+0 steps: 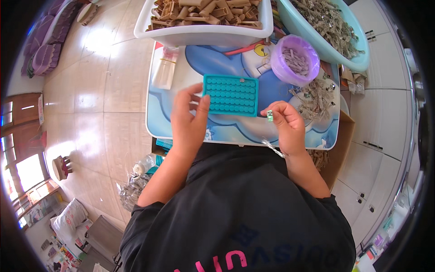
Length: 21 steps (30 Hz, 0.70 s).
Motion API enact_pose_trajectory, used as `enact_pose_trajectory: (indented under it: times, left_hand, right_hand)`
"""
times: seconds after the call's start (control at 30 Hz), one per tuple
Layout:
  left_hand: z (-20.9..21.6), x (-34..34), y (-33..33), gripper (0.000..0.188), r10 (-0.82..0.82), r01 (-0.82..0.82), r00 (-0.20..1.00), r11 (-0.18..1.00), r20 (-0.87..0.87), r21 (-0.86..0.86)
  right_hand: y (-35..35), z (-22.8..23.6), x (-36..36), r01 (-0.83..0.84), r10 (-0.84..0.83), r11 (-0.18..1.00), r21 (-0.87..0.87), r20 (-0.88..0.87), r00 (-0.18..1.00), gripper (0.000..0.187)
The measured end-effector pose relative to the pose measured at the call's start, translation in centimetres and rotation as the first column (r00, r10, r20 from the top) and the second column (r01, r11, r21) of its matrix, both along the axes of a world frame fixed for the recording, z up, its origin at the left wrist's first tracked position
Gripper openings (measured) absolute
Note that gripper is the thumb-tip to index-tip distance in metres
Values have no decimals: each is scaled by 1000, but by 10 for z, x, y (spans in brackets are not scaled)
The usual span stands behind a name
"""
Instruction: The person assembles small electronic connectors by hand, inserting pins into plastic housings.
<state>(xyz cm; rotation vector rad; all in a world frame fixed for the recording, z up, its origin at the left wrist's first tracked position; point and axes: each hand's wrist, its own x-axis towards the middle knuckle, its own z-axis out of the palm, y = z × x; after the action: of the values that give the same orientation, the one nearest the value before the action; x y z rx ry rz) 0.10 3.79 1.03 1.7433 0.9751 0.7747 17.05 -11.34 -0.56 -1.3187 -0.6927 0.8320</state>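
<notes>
A teal tray (231, 114) with rows of round cavities lies on the patterned tabletop in front of me. My left hand (188, 115), slightly blurred, grips the tray's left edge, thumb at the rim and fingers curled. Just off the tray's lower right corner, my right hand (290, 127) pinches a small green circuit board (270, 115) between thumb and fingers. Thin clear wire (273, 148) hangs below that hand; whether it joins the board I cannot tell. A small shiny piece (242, 80) sits at the tray's top edge.
Behind the tray stands a white bin (204, 37) of brown plastic parts. A purple-lined tub (280, 68) holds clear strips, and a light blue basin (358, 61) holds wired pieces. More wired pieces (315, 99) lie heaped at right. A clear plastic bag (166, 72) lies at left.
</notes>
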Motion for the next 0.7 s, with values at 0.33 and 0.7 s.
enact_pose_trajectory:
  times: [0.33, 0.7]
  left_hand:
    - [-24, 3, 10, 38, -16, 19, 1000, 964, 15, -264]
    - [7, -9, 73, 34, 375, -159, 887, 795, -269, 585]
  right_hand:
    - [10, -11, 0, -14, 14, 1000, 1, -239, 971, 10]
    - [1, -2, 5, -10, 1, 999, -46, -182, 983, 9]
